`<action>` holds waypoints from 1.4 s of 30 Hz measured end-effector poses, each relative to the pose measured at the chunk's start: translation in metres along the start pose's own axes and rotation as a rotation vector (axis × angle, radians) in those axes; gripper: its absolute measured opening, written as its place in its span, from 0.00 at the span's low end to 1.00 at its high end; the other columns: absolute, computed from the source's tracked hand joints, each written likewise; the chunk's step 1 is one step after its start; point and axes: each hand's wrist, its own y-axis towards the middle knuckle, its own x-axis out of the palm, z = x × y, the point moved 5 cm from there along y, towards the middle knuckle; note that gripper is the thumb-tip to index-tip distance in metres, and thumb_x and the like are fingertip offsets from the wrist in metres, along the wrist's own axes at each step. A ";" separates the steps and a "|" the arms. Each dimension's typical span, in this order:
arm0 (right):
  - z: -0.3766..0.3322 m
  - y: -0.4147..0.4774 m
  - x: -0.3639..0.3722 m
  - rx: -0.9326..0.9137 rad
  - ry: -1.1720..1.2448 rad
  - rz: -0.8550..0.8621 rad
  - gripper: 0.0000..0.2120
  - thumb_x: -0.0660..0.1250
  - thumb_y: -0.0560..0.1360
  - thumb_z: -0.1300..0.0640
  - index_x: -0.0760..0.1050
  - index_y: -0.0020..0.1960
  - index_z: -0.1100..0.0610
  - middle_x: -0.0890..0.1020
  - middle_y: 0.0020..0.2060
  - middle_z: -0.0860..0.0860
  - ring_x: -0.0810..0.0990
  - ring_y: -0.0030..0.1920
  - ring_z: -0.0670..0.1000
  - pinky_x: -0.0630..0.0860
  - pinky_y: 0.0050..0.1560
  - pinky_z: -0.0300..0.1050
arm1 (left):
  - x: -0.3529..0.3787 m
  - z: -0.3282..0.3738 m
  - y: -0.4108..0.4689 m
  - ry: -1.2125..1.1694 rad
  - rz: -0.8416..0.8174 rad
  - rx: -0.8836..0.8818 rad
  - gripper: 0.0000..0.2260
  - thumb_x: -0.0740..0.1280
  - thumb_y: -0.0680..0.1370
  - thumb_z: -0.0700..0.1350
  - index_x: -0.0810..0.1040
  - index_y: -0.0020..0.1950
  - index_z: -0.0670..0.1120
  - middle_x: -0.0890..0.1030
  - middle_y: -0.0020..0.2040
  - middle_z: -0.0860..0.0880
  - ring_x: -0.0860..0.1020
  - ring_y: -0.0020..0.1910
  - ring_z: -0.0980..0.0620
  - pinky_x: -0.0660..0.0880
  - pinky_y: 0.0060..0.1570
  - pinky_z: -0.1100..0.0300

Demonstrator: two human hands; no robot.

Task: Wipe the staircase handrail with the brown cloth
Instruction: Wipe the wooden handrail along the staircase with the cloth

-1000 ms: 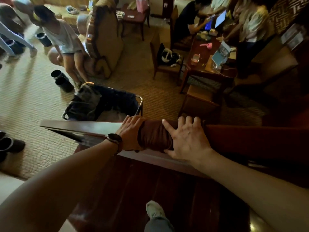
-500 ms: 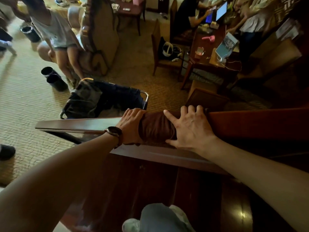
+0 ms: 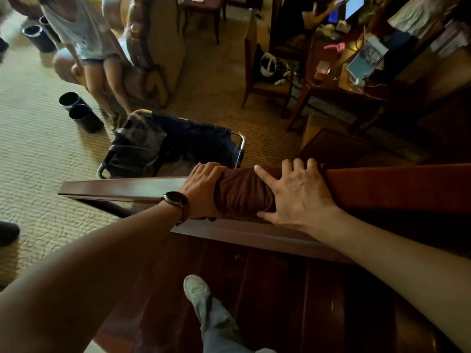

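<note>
From the stairs we look down over a polished dark wooden handrail (image 3: 122, 186) that crosses the frame. The brown cloth (image 3: 242, 194) is wrapped over the rail's top, bunched between our two hands. Our left hand (image 3: 201, 189), a watch (image 3: 174, 201) on its wrist, clasps the cloth's left end, fingers curled over the rail's far edge. Our right hand (image 3: 298, 197) spreads wide across the cloth's right end. Its forefinger lies along the fabric, its thumb runs down the near side, and the other fingertips hook over the far edge, so the cloth is clamped to the wood.

Below us, glossy dark stair treads (image 3: 280, 289) catch the light, and one pale shoe (image 3: 196, 289) stands on them. Beyond the rail lies a patterned tan carpet (image 3: 38, 161). On it, a metal-framed cart (image 3: 237, 138) holds what look like dark bags, though the dim light leaves us unsure. Two black bins (image 3: 79, 113) lie on their sides near a person (image 3: 84, 34) leaning against a tall upholstered armchair (image 3: 155, 47). To the right, a wooden chair (image 3: 267, 72) stands beside a cluttered desk (image 3: 339, 80), with a lit laptop screen (image 3: 354, 6) at its far end.
</note>
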 end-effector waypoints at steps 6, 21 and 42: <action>-0.104 0.074 0.013 -0.041 0.060 0.021 0.48 0.56 0.68 0.22 0.48 0.81 0.45 0.72 0.60 0.63 0.71 0.57 0.62 0.63 0.58 0.61 | 0.017 -0.112 -0.034 0.018 0.000 -0.079 0.51 0.81 0.54 0.61 0.69 0.72 0.44 0.73 0.64 0.44 0.72 0.62 0.41 0.67 0.67 0.44; -0.288 0.203 0.038 -0.017 0.082 -0.018 0.49 0.56 0.69 0.23 0.47 0.81 0.46 0.71 0.59 0.63 0.71 0.57 0.63 0.63 0.59 0.62 | 0.070 -0.316 -0.087 0.004 0.013 -0.094 0.50 0.79 0.52 0.63 0.70 0.70 0.45 0.73 0.64 0.46 0.72 0.63 0.42 0.68 0.67 0.43; -0.453 0.325 0.058 0.024 -0.018 -0.012 0.51 0.53 0.65 0.20 0.49 0.81 0.44 0.74 0.60 0.62 0.74 0.55 0.62 0.66 0.58 0.61 | 0.114 -0.524 -0.138 -0.049 0.066 -0.027 0.52 0.69 0.52 0.71 0.67 0.70 0.47 0.72 0.63 0.47 0.71 0.59 0.44 0.66 0.68 0.45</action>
